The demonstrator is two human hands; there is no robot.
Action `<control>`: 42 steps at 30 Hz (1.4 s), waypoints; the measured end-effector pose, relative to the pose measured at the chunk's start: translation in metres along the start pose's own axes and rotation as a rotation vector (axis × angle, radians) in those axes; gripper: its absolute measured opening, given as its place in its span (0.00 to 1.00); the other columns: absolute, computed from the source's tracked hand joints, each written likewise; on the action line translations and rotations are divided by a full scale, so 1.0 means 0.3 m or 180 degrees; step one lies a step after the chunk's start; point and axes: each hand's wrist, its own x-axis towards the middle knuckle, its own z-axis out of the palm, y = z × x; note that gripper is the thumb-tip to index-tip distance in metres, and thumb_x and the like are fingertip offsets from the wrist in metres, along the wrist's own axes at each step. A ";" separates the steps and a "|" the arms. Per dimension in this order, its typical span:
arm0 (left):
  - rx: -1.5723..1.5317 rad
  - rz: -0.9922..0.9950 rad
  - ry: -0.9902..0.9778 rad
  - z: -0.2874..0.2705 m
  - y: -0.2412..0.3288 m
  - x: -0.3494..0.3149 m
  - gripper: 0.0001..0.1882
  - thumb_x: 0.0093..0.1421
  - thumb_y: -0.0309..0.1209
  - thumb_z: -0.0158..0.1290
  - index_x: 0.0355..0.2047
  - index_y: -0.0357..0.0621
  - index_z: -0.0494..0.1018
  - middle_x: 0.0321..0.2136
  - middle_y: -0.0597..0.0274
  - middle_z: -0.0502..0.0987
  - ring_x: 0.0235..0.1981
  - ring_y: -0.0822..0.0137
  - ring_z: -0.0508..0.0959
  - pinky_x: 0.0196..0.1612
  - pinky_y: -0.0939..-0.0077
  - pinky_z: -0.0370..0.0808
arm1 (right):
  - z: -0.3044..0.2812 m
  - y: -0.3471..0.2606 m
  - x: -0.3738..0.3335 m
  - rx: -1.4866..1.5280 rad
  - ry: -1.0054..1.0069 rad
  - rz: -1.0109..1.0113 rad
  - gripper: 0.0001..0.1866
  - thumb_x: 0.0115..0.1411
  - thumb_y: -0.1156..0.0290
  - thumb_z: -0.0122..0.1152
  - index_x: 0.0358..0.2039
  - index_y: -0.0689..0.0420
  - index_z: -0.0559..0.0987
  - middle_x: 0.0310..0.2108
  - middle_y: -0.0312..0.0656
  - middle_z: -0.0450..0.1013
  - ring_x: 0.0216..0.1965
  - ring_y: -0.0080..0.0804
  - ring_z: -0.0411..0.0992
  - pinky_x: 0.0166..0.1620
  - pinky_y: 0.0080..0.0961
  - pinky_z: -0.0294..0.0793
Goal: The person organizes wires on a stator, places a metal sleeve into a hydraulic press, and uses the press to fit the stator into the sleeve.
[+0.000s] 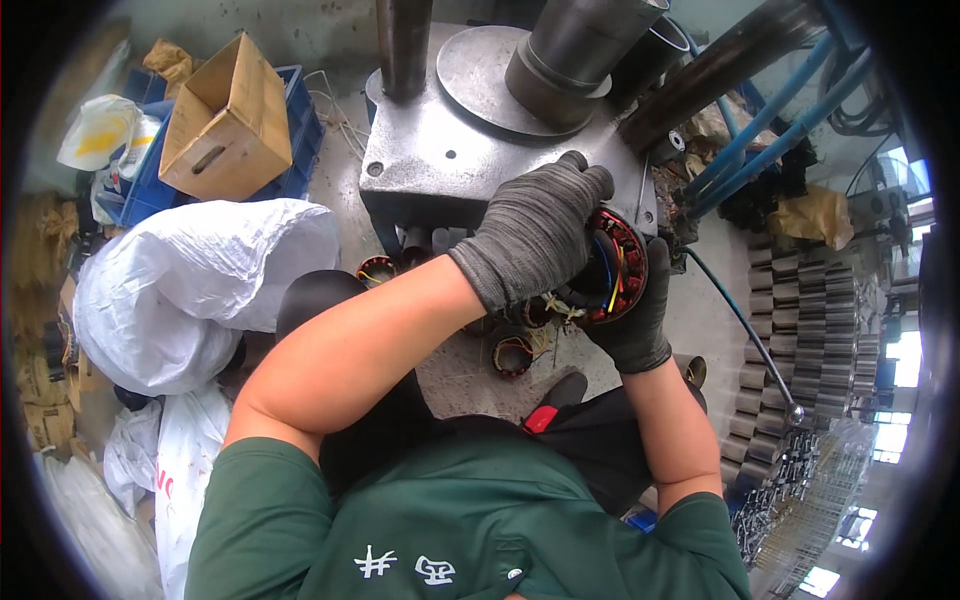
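Note:
A motor stator [632, 262], a dark ring with red insulation around its inner rim and blue and yellow wires, is held tilted in front of the press table. My right hand [640, 320], in a dark grey knit glove, wraps its lower right side. My left hand [540, 235], gloved the same way, is closed against its upper left edge; the far fingertips are partly hidden. Below on the floor lies another stator [512, 356] with yellow wires. One more wound stator [377, 269] shows beside my left forearm.
The steel press table [420, 150] carries a round plate [480, 75] and a thick cylinder [570, 60]. A cardboard box [225, 130] sits in a blue crate [300, 130] at far left, near white sacks [190, 280]. Stacked metal cylinders [800, 320] line the right.

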 end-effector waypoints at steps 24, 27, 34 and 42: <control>-0.0027 0.1410 0.0649 0.058 0.057 -0.091 0.36 0.42 0.31 0.76 0.53 0.48 0.77 0.70 0.38 0.55 0.65 0.40 0.69 0.60 0.55 0.76 | 0.043 -0.096 -0.046 0.0549 -0.0173 -0.0825 0.57 0.58 0.19 0.43 0.72 0.55 0.61 0.67 0.53 0.66 0.65 0.54 0.67 0.68 0.53 0.65; -0.0524 0.1349 0.0448 0.088 0.040 -0.085 0.30 0.41 0.29 0.77 0.46 0.45 0.78 0.69 0.37 0.57 0.60 0.43 0.74 0.60 0.57 0.76 | 0.015 -0.083 -0.053 0.0628 -0.0365 -0.0767 0.56 0.59 0.21 0.46 0.72 0.56 0.62 0.67 0.53 0.66 0.65 0.51 0.67 0.68 0.52 0.66; -0.0875 0.1089 0.0491 0.076 0.048 -0.086 0.25 0.38 0.27 0.77 0.38 0.43 0.80 0.66 0.37 0.63 0.60 0.46 0.76 0.62 0.61 0.76 | -0.137 -0.243 0.032 -0.1368 0.0384 -0.0723 0.45 0.68 0.30 0.44 0.64 0.60 0.71 0.55 0.49 0.77 0.55 0.37 0.76 0.62 0.37 0.73; -0.1351 0.0590 0.0499 0.103 -0.022 -0.098 0.26 0.36 0.28 0.79 0.35 0.44 0.77 0.65 0.39 0.61 0.64 0.42 0.70 0.64 0.59 0.74 | -0.375 -0.427 0.197 -0.5282 0.2874 -0.1437 0.28 0.61 0.50 0.65 0.57 0.52 0.79 0.46 0.52 0.81 0.43 0.49 0.80 0.50 0.43 0.78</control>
